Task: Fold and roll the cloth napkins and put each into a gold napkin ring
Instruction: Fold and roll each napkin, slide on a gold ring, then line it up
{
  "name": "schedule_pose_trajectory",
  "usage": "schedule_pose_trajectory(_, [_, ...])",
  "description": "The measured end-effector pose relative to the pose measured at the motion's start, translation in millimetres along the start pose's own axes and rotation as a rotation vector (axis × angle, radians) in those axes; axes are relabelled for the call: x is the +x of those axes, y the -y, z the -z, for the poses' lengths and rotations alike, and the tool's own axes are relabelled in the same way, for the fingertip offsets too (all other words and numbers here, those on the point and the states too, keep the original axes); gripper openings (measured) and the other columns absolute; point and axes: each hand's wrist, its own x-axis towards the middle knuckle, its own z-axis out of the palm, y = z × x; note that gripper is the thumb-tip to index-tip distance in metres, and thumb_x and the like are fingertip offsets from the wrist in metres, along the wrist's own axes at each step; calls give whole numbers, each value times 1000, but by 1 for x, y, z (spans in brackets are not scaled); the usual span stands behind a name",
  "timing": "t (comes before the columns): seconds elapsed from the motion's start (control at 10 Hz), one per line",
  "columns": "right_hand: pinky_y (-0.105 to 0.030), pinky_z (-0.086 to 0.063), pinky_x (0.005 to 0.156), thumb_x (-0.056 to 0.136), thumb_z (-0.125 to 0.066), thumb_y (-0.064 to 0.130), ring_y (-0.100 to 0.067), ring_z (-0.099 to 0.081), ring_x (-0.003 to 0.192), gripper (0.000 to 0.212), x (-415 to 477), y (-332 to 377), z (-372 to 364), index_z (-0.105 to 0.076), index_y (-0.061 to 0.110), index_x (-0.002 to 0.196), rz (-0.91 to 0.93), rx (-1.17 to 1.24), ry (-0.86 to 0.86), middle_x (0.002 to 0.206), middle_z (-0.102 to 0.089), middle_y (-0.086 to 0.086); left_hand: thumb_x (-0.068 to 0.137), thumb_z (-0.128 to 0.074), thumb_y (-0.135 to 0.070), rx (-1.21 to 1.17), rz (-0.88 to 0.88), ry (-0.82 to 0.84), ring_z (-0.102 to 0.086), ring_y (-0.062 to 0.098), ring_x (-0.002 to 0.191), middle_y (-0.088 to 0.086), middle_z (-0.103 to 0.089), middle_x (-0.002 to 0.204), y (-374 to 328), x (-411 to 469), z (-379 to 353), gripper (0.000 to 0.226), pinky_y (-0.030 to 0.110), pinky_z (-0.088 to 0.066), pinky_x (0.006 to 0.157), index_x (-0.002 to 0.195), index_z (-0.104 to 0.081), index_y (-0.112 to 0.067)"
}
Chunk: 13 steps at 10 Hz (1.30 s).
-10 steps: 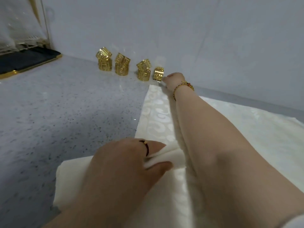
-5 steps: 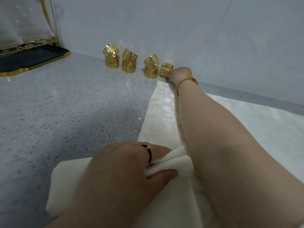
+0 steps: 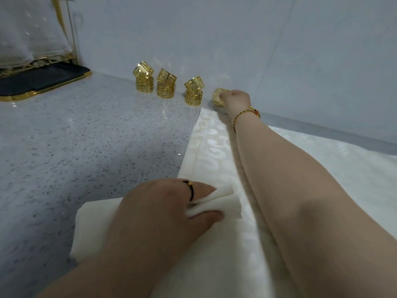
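Right hand, upper centre by the wall, grips 1 gold napkin ring. Left hand, lower centre, pinches the rolled napkin lying on the speckled worktop. 6 more rings stand in 3 stacked pairs further left along the wall.

The napkin rings are shiny gold with a maze pattern, the napkin is cream with pale shiny swirls, the countertop is grey with tiny dark specks, and the tray left of the rings is black with a gold rim.
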Motion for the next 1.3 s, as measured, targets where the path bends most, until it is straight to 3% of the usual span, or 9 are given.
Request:
schedule_pose_trajectory(0.1, [-31, -39, 75, 81, -48, 18, -26, -47, 85, 27, -23, 4, 24, -48, 15, 54, 68, -25, -34, 59, -44, 0, 65, -50, -69, -40, -104, -136, -51, 3, 74, -19, -56, 78, 11, -6, -6, 51, 1, -24, 56, 102, -65, -37])
schedule_pose_trajectory(0.2, [-27, -31, 67, 82, -49, 15, -21, -37, 65, 34, -62, 5, 53, -37, 19, 51, 145, -7, -80, 55, -35, 3, 74, -58, -57, -104, -132, -68, -48, 3, 70, -21, -55, 73, 9, -14, -4, 31, 8, -33, 59, 101, -62, -43])
schedule_pose_trajectory(0.3, [-26, -30, 62, 83, -52, 13, -12, -35, 56, 37, -115, -4, 72, -36, 22, 51, 170, -16, -22, 53, -36, 6, 77, -57, -54, -111, -171, -72, -56, 10, 102, -14, -64, 108, 6, -17, 2, 37, 20, -36, 80, 113, -57, -44])
schedule_pose_trajectory(0.5, [-20, -26, 71, 86, -56, 17, -16, -44, 93, 33, -217, -17, 126, -44, 26, 57, 267, -267, 163, 72, -45, 15, 79, -60, -50, -110, -233, -99, -54, 13, 106, -9, -63, 114, 4, -22, 4, 38, 19, -30, 75, 115, -59, -38])
schedule_pose_trajectory(0.8, [0, -28, 70, 80, -62, 12, -14, -41, 99, 36, -281, -34, 146, -37, 28, 59, 342, -357, 143, 99, -36, 5, 79, -63, -43, -171, -267, -212, -51, 5, 88, -13, -64, 104, 0, -32, 3, 29, 15, -29, 68, 106, -65, -33])
schedule_pose_trajectory(1.0, [-12, -28, 64, 83, -57, 15, -12, -38, 94, 35, -281, -38, 141, -33, 27, 62, 319, -432, 223, 100, -34, 6, 78, -66, -38, -200, -276, -225, -45, -1, 75, -27, -47, 83, -3, -33, -2, 25, 1, -31, 64, 101, -66, -29])
schedule_pose_trajectory(1.1, [-4, -34, 62, 83, -58, 14, -11, -40, 85, 30, -281, -37, 147, -35, 29, 71, 234, -308, 189, 97, -40, 4, 77, -68, -36, -241, -271, -217, -46, -7, 74, -26, -49, 84, -4, -33, -2, 20, 5, -32, 63, 96, -67, -31])
schedule_pose_trajectory(1.2, [-13, -40, 57, 81, -62, 9, -13, -50, 71, 32, -285, -30, 153, -38, 29, 83, 0, 174, 152, 91, -50, 5, 76, -70, -34, -334, -247, -217, -48, -7, 75, -24, -52, 85, -6, -35, 0, 14, 3, -33, 64, 89, -65, -37])
schedule_pose_trajectory(1.3, [-22, -49, 70, 78, -66, 3, -18, -60, 83, 45, -293, -24, 150, -38, 24, 106, -152, 576, 205, 103, -55, 1, 74, -72, -30, -415, -263, -270, -50, -6, 77, -24, -54, 84, -13, -41, 3, 25, 1, -33, 65, 71, -56, -48])
